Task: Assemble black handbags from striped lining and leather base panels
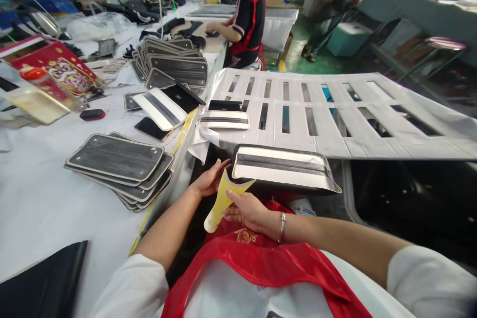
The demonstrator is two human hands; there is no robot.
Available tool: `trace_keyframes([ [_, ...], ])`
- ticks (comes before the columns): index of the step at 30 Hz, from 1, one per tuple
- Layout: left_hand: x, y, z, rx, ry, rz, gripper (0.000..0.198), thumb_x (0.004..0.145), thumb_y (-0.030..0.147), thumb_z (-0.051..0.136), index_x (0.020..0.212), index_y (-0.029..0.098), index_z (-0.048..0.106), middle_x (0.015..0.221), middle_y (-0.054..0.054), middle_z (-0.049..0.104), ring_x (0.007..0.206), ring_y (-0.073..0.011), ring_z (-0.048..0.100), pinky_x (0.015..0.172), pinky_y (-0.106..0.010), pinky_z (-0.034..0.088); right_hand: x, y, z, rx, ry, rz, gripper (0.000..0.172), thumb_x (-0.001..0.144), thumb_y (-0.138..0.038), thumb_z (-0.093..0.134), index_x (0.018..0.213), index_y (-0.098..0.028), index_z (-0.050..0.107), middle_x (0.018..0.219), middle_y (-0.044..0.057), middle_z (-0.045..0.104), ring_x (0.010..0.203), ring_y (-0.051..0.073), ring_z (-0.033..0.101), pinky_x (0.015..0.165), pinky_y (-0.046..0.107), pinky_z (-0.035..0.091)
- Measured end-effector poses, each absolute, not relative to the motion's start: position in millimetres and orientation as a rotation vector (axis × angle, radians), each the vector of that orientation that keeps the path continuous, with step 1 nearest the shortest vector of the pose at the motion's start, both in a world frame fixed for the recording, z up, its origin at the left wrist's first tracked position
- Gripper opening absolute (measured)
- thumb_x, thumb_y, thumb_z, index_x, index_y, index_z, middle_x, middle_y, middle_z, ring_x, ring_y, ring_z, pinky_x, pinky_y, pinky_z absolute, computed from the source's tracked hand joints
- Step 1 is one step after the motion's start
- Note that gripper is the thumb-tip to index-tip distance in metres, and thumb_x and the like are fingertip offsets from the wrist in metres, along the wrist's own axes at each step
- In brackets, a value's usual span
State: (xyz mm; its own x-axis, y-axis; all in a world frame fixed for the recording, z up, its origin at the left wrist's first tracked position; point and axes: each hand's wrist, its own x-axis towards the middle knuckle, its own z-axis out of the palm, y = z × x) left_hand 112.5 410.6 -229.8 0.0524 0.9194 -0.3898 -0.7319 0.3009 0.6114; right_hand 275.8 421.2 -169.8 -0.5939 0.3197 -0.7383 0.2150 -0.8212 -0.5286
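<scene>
In front of my body, a black bag piece (286, 188) with a white panel and a dark central stripe lies tilted below the table edge. My right hand (248, 208) is closed around a yellow, shoehorn-shaped plastic tool (216, 208), thumb on its face. The tool's wide, curved end points up toward the bag piece's left end. My left hand (211, 179) is beside that end, its visible fingers stretched toward the corner. Some of its fingers are hidden, and whether the fingertips touch the bag piece is unclear.
Stacked dark panels (119, 156) lie on the white table at left, with more panels (179, 69) behind. A slotted white board (294, 99) carries another striped piece (223, 119). A black folded sheet (44, 283) lies near left. A co-worker (249, 20) sits farther back.
</scene>
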Motion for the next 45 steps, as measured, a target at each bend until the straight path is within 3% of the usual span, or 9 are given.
trace_keyframes([
  [8,122.9,430.9,-213.9,0.331,0.837,1.270,0.052,0.092,0.041,0.043,0.142,0.028,0.034,0.129,-0.005,0.058,0.109,-0.0211,0.060,0.102,-0.039,0.042,264.8,428.6,-175.9,-1.286,-0.787,2.618,0.025,0.091,-0.031,0.052,0.102,-0.010,0.055,0.080,0.010,0.068,0.053,0.012,0.064,0.048,0.019,0.052],
  [15,126.3,437.9,-213.0,0.316,1.005,1.234,0.059,0.090,0.045,0.047,0.144,0.028,0.029,0.126,-0.005,0.060,0.109,-0.0216,0.060,0.103,-0.038,0.041,267.1,437.7,-176.3,-1.258,-0.674,2.695,0.025,0.088,-0.033,0.056,0.100,-0.010,0.056,0.077,0.009,0.068,0.054,0.012,0.064,0.053,0.022,0.054],
  [22,131.4,444.0,-208.9,0.394,1.121,1.224,0.060,0.090,0.049,0.044,0.144,0.028,0.029,0.129,-0.002,0.058,0.117,-0.0221,0.055,0.103,-0.036,0.040,271.0,451.3,-169.8,-1.310,-0.618,2.775,0.021,0.093,-0.028,0.048,0.101,-0.010,0.052,0.074,0.007,0.067,0.051,0.011,0.063,0.049,0.019,0.051],
  [29,132.0,449.8,-202.4,0.663,1.382,1.094,0.060,0.090,0.054,0.038,0.144,0.027,0.028,0.141,0.001,0.045,0.133,-0.0212,0.037,0.113,-0.033,0.025,275.6,458.2,-180.1,-1.327,-0.581,2.846,0.035,0.087,-0.039,0.057,0.107,-0.010,0.053,0.064,0.007,0.065,0.053,0.014,0.064,0.050,0.019,0.051],
  [33,133.8,453.8,-199.4,0.707,1.389,1.066,0.060,0.091,0.053,0.037,0.144,0.026,0.026,0.143,0.002,0.041,0.136,-0.0209,0.032,0.114,-0.034,0.022,275.4,461.6,-182.2,-1.379,-0.562,2.880,0.030,0.092,-0.032,0.048,0.113,-0.010,0.051,0.062,0.006,0.065,0.053,0.015,0.065,0.054,0.022,0.054],
  [40,138.2,461.2,-204.1,0.623,1.379,1.102,0.053,0.090,0.048,0.043,0.140,0.028,0.038,0.143,0.004,0.043,0.138,-0.0200,0.026,0.116,-0.034,0.017,279.9,466.7,-180.0,-1.333,-0.530,2.870,0.030,0.090,-0.033,0.052,0.109,-0.011,0.051,0.063,0.007,0.065,0.054,0.016,0.065,0.056,0.023,0.052],
  [45,142.8,462.6,-204.0,0.570,1.418,1.151,0.047,0.090,0.044,0.047,0.134,0.029,0.047,0.138,0.004,0.048,0.138,-0.0197,0.028,0.116,-0.033,0.017,284.7,468.9,-189.1,-1.262,-0.554,2.846,0.031,0.081,-0.035,0.063,0.102,-0.015,0.054,0.077,0.009,0.068,0.053,0.015,0.064,0.053,0.023,0.051],
])
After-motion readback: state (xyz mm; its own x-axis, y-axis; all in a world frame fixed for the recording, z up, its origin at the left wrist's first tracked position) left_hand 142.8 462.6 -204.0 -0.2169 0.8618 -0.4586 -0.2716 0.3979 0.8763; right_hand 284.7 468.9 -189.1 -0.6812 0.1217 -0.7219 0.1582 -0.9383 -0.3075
